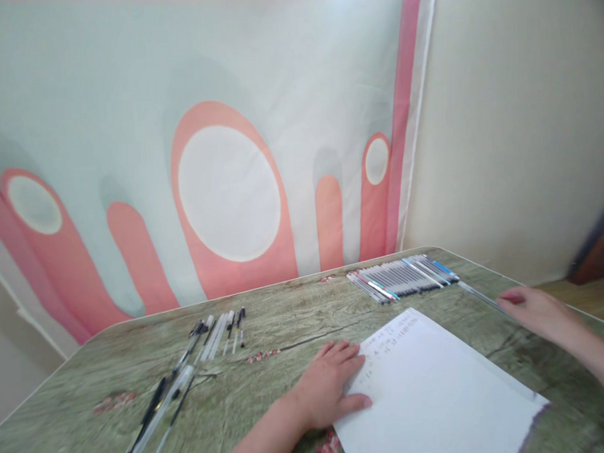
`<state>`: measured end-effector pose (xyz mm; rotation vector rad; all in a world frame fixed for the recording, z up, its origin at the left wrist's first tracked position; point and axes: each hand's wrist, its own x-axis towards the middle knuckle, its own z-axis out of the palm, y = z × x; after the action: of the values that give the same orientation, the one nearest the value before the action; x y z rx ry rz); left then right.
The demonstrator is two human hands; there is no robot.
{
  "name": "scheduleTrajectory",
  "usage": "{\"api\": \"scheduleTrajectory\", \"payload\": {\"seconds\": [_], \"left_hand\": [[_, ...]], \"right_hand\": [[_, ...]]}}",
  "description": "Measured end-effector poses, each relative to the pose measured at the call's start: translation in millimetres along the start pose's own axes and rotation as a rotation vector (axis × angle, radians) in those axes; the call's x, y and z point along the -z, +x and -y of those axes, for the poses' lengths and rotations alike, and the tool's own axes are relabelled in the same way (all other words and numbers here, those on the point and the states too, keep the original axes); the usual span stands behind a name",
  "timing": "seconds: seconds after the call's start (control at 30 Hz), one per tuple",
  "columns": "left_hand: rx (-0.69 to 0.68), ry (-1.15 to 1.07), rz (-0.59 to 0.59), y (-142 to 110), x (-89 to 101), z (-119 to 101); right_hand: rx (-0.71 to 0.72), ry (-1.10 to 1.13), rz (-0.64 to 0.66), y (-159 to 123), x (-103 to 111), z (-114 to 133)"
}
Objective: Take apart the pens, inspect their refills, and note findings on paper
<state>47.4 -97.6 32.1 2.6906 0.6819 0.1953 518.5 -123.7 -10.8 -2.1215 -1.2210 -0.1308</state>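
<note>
In the head view, the two hands were well apart over a wood-grain counter (269, 388) with small pink flower prints. The right hand (530, 310) had its thumb and fingers pinched together on the near end of a slim clear pen (482, 295), which slanted away from them toward the far edge. Just beyond that pen's far tip, to the left of the right hand, lay a dense row of pens and refills (404, 277), mostly gray and clear, with some blue and one reddish piece among them.

The left hand (333, 385) lay with its fingers spread, touching the left edge of a white sheet of paper (439, 387), which bore faint handwriting near its far corner. The sheet lay between the hands. To the left of the left hand were loose black and clear pen parts (164, 406), and beyond them a looser group of white and black pen pieces (219, 333).
</note>
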Motion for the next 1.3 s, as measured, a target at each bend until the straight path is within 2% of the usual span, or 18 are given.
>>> {"api": "scheduleTrajectory", "payload": {"seconds": [0.03,0.1,0.2,0.27,0.4,0.5,0.57,0.67,0.77,0.87,0.93,1.0,1.17,1.3], "left_hand": [[-0.004,0.001,-0.005,0,-0.5,0],[-0.011,0.004,-0.017,-1,-1.7,0],[-0.023,0.005,-0.028,-3,-3.0,-1],[-0.021,0.008,-0.024,-5,-3.2,-1],[-0.041,0.020,-0.025,-7,-1.8,-1],[-0.058,0.038,-0.018,-7,0.5,-2],[-0.056,0.051,-0.013,-7,1.6,-2],[-0.053,0.068,-0.011,-7,1.4,-2],[-0.066,0.065,-0.025,-7,-0.9,0],[-0.046,0.043,-0.042,-6,-1.4,7],[0.077,0.044,-0.084,-7,2.4,17],[0.303,0.079,-0.192,-10,10.8,36],[0.805,0.191,-0.431,-38,43.3,101],[0.940,0.246,-0.484,-69,59.0,141]], "right_hand": [[0.055,0.035,0.112,-1,-1,15],[0.158,0.065,0.199,-10,-9,53],[0.340,0.172,0.396,-34,-31,124],[0.440,0.229,0.472,-51,-50,172],[0.541,0.367,0.520,-73,-92,250],[0.471,0.455,0.519,-84,-126,286],[0.408,0.504,0.463,-90,-144,297],[0.361,0.540,0.392,-98,-160,298],[0.355,0.587,0.331,-101,-165,290],[0.365,0.582,0.330,-101,-167,284],[0.370,0.565,0.346,-101,-166,282],[0.383,0.552,0.366,-102,-165,283],[0.393,0.535,0.377,-105,-161,285],[0.409,0.554,0.369,-105,-163,285]]}}
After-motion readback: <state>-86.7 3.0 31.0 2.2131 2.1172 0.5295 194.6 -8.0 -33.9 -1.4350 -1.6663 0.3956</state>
